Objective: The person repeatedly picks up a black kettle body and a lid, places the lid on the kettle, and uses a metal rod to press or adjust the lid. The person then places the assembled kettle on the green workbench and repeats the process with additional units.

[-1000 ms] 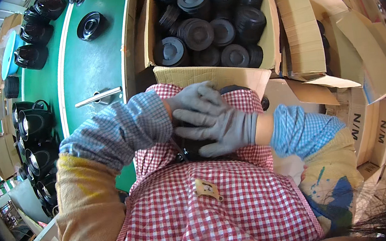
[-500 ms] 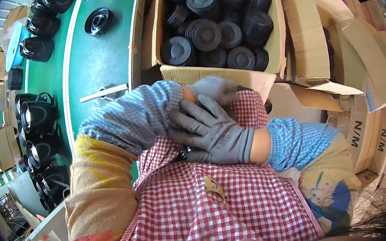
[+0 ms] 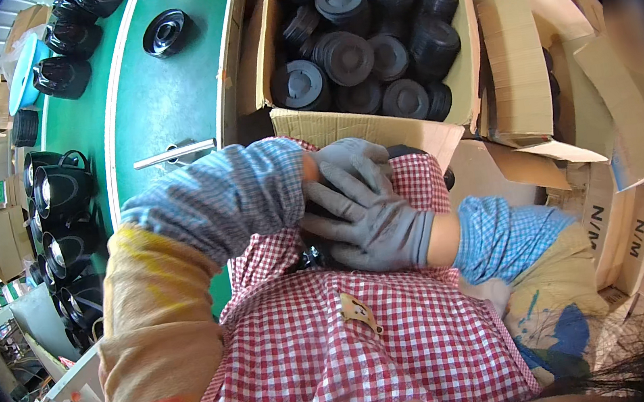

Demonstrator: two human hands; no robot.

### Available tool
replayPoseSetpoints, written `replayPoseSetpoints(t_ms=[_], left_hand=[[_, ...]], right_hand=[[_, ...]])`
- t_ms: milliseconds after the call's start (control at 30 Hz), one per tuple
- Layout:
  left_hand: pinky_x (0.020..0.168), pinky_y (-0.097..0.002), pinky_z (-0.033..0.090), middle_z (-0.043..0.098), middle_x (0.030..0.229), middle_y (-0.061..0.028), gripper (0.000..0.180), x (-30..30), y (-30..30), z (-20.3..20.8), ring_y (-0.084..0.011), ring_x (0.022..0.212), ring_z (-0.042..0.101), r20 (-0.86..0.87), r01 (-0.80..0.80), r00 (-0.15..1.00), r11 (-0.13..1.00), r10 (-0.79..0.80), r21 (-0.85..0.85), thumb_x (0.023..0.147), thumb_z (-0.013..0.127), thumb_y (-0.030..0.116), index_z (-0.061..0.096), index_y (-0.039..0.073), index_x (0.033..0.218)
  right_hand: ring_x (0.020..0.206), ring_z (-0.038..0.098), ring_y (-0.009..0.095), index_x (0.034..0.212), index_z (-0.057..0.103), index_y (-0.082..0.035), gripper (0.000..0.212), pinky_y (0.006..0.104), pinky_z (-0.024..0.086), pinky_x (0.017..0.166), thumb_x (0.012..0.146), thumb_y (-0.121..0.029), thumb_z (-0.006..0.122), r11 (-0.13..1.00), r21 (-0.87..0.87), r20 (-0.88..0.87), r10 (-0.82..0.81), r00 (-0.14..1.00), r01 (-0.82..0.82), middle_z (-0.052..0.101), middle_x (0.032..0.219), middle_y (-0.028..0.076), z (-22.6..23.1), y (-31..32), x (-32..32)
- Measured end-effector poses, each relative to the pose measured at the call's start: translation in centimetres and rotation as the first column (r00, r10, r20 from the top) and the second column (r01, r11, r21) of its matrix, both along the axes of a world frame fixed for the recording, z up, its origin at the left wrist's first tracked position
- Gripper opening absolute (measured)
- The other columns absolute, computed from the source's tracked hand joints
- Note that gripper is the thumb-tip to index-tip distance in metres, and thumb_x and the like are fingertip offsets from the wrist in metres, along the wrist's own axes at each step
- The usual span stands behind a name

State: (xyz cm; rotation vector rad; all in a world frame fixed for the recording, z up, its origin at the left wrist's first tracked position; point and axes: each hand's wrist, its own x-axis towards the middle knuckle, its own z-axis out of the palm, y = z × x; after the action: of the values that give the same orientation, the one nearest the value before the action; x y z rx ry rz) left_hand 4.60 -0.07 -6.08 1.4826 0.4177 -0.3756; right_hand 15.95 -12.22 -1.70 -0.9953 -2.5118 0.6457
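Both my hands wear grey gloves and meet close to my chest, over my red-checked apron [image 3: 375, 357]. My right hand [image 3: 370, 227] is wrapped over a black part [image 3: 311, 256] that is almost wholly hidden. My left hand [image 3: 349, 161] lies just above it, fingers curled over the same part's far side. Only small dark edges of the part show between the gloves. My left forearm, in a blue-checked sleeve [image 3: 216, 203], crosses in front of me.
An open cardboard box [image 3: 365, 126] just ahead holds several black round lids [image 3: 348, 55]. Left of it runs a green conveyor belt [image 3: 154, 101] carrying a black ring-shaped part [image 3: 167, 33]. Black pots [image 3: 60, 187] line the far left. Flattened cartons [image 3: 532, 67] pile up on the right.
My left forearm has swung further across my body and my hands have closed tighter together. The box and the belt parts stayed in place.
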Motion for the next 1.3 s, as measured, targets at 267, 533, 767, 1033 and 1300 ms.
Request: replayPoseSetpoints(t_ms=[267, 533, 767, 1033, 1300], left_hand=[[0.111, -0.0385, 0.047, 0.058, 0.138, -0.0116, 0.04, -3.3, 0.9, -0.3, -0.0283, 0.132, 0.053, 0.556, -0.347, 0.642, 0.447, -0.527, 0.825, 0.094, 0.067, 0.016, 0.065, 0.014, 0.134], [0.089, -0.0418, 0.055, 0.065, 0.12, -0.011, 0.038, -2.7, -0.9, -1.2, -0.0315, 0.109, 0.065, 0.119, -0.274, 0.952, 0.958, 0.283, -0.087, 0.087, 0.077, 0.035, 0.07, 0.01, 0.114], [0.093, -0.0388, 0.054, 0.068, 0.121, -0.0096, 0.027, -0.2, 1.5, -2.3, -0.0247, 0.102, 0.069, 0.001, -0.031, 0.999, 0.943, 0.033, 0.332, 0.097, 0.063, 0.023, 0.068, 0.004, 0.116], [0.114, -0.0424, 0.04, 0.064, 0.129, -0.0194, 0.036, -9.4, -3.6, -0.2, -0.0322, 0.126, 0.057, 0.71, -0.664, 0.612, 0.714, 0.349, 0.221, 0.108, 0.047, 0.026, 0.069, -0.002, 0.116], [0.102, -0.0391, 0.048, 0.073, 0.104, -0.014, 0.041, -6.4, -7.1, -1.3, -0.027, 0.105, 0.066, 0.607, -0.763, 0.567, 0.634, 0.557, 0.13, 0.108, 0.047, 0.028, 0.071, -0.004, 0.1]], right_hand=[[0.146, 0.035, 0.041, 0.145, 0.054, -0.032, 0.073, 0.0603, 0.027, 0.12, 0.08, -0.06, 0.069, 0.977, 0.065, -0.045, 0.204, 0.978, -0.201, 0.039, 0.156, 0.013, -2.1, 3.8, 7.5], [0.151, 0.021, 0.044, 0.152, 0.047, -0.033, 0.076, 0.0692, 0.004, 0.118, 0.082, -0.057, 0.063, 0.991, -0.056, -0.081, 0.119, 0.99, -0.124, 0.028, 0.166, 0.013, -1.8, 0.5, 2.4], [0.153, 0.019, 0.041, 0.147, 0.055, -0.023, 0.07, 0.065, 0.007, 0.121, 0.084, -0.052, 0.063, 0.994, 0.013, -0.009, -0.104, 0.995, 0.104, 0.025, 0.166, 0.02, 0.3, 1.0, 1.3], [0.134, 0.047, 0.041, 0.14, 0.057, -0.006, 0.087, 0.0552, 0.032, 0.116, 0.083, -0.07, 0.068, 0.893, 0.042, -0.361, -0.404, 0.841, 0.447, 0.054, 0.139, 0.019, -1.0, -6.3, 2.9], [0.116, 0.061, 0.039, 0.125, 0.065, 0.0, 0.074, 0.0485, 0.048, 0.102, 0.078, -0.055, 0.08, 0.821, 0.147, -0.33, -0.486, 0.81, 0.552, 0.066, 0.123, 0.02, -2.8, -6.5, 1.0]])
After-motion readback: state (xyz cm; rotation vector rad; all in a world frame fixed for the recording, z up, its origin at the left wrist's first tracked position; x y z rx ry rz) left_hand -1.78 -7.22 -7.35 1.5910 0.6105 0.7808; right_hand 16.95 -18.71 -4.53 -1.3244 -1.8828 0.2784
